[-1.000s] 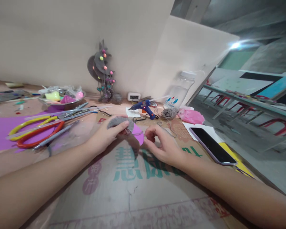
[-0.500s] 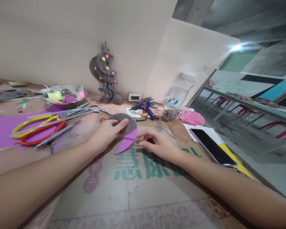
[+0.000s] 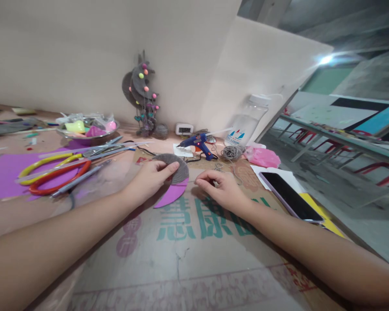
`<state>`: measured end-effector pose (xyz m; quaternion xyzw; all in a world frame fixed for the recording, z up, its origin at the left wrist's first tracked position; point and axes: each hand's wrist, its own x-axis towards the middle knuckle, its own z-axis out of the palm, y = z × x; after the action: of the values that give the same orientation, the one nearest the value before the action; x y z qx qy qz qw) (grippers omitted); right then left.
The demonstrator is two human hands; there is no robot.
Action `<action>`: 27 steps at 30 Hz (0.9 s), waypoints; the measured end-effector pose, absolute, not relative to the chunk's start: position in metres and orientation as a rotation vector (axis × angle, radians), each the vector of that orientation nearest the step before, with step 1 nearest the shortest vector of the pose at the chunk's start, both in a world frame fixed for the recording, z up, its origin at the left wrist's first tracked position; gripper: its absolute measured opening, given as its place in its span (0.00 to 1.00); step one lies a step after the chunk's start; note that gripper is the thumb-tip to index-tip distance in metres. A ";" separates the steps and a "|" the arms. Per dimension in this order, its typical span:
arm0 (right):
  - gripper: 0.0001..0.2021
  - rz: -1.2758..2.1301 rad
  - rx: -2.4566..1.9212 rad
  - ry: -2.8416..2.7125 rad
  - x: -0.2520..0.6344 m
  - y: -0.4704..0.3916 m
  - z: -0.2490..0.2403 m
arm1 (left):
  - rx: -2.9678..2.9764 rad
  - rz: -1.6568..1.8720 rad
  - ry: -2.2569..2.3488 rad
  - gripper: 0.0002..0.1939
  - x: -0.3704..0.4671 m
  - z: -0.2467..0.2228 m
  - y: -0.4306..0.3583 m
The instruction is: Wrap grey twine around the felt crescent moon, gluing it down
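A purple crescent (image 3: 172, 195), its upper part wrapped in grey yarn (image 3: 180, 169), is pinched between the thumb and fingers of my left hand (image 3: 158, 175). Its bare purple tip points down and left. Just right of the crescent, my right hand (image 3: 218, 186) has thumb and index fingertips pressed together on a grey yarn strand that runs to the crescent. Behind them lie a blue glue gun (image 3: 199, 143) and a loose ball of grey yarn (image 3: 232, 152).
Scissors with yellow and red handles (image 3: 60, 175) lie left on purple sheets (image 3: 3, 175), before a metal bowl (image 3: 97, 137). A phone (image 3: 290, 196) and a bottle (image 3: 246, 123) are at right. A decorated grey moon (image 3: 139, 88) stands behind.
My right hand has moved slightly right, and its fingertips have come together. The strand across the purple part now lies higher, nearer the wrapped yarn. My left hand still holds the crescent.
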<state>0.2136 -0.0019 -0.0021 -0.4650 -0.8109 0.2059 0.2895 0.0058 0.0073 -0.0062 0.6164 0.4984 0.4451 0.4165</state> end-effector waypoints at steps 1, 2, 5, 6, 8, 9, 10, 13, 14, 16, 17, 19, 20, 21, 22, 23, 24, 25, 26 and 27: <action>0.10 0.539 -1.243 -2.185 0.214 -0.001 -0.002 | 1.531 1.117 1.245 0.21 0.006 -0.006 0.007; 0.10 0.523 -1.243 -2.204 0.214 0.000 -0.003 | 1.511 1.120 1.238 0.21 0.006 -0.006 0.007; 0.10 0.456 -1.255 -2.237 0.215 0.001 -0.003 | 1.466 1.118 1.237 0.21 0.006 -0.006 0.007; 0.10 0.436 -1.261 -2.236 0.216 0.002 -0.002 | 1.463 1.113 1.242 0.22 0.006 -0.006 0.007; 0.10 0.415 -1.257 -2.236 0.217 0.002 -0.001 | 1.485 1.112 1.253 0.22 0.006 -0.006 0.007; 0.11 0.415 -1.238 -2.245 0.217 0.003 0.000 | 1.503 1.113 1.259 0.21 0.006 -0.006 0.007; 0.12 0.414 -1.209 -2.253 0.218 0.003 0.001 | 1.522 1.117 1.266 0.21 0.006 -0.006 0.008; 0.12 0.367 -1.113 -2.250 0.221 0.007 0.004 | 1.526 1.143 1.271 0.16 0.007 -0.007 0.010; 0.11 0.343 -1.100 -2.233 0.222 0.010 0.005 | 1.504 1.151 1.249 0.14 0.007 -0.007 0.011; 0.10 0.310 -1.139 -2.185 0.226 0.016 0.007 | 1.438 1.176 1.168 0.10 0.008 -0.008 0.011; 0.10 0.311 -1.184 -2.157 0.228 0.019 0.008 | 1.402 1.189 1.123 0.09 0.009 -0.008 0.012; 0.10 0.335 -1.288 -2.089 0.233 0.025 0.012 | 1.356 1.211 1.054 0.11 0.009 -0.007 0.012; 0.10 0.347 -1.328 -2.058 0.235 0.028 0.013 | 1.356 1.213 1.037 0.11 0.009 -0.007 0.012; 0.10 0.346 -1.352 -2.031 0.238 0.031 0.014 | 1.367 1.210 1.026 0.10 0.009 -0.007 0.013; 0.10 0.330 -1.360 -2.011 0.241 0.035 0.015 | 1.377 1.199 1.020 0.09 0.009 -0.006 0.013; 0.11 0.302 -1.355 -1.999 0.243 0.038 0.015 | 1.382 1.190 1.019 0.09 0.008 -0.006 0.013; 0.13 0.270 -1.342 -1.991 0.246 0.043 0.014 | 1.385 1.182 1.018 0.09 0.008 -0.006 0.013; 0.15 0.247 -1.327 -1.989 0.248 0.049 0.013 | 1.382 1.177 1.019 0.09 0.008 -0.006 0.013; 0.17 0.243 -1.317 -1.993 0.250 0.056 0.011 | 1.378 1.177 1.020 0.09 0.008 -0.006 0.013; 0.19 0.258 -1.325 -1.994 0.252 0.064 0.009 | 1.375 1.177 1.023 0.10 0.008 -0.006 0.013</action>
<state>0.2521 0.0643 0.0093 -0.5136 -0.7730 0.1001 0.3587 0.0077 0.0127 -0.0064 0.5701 0.4244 0.4882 0.5065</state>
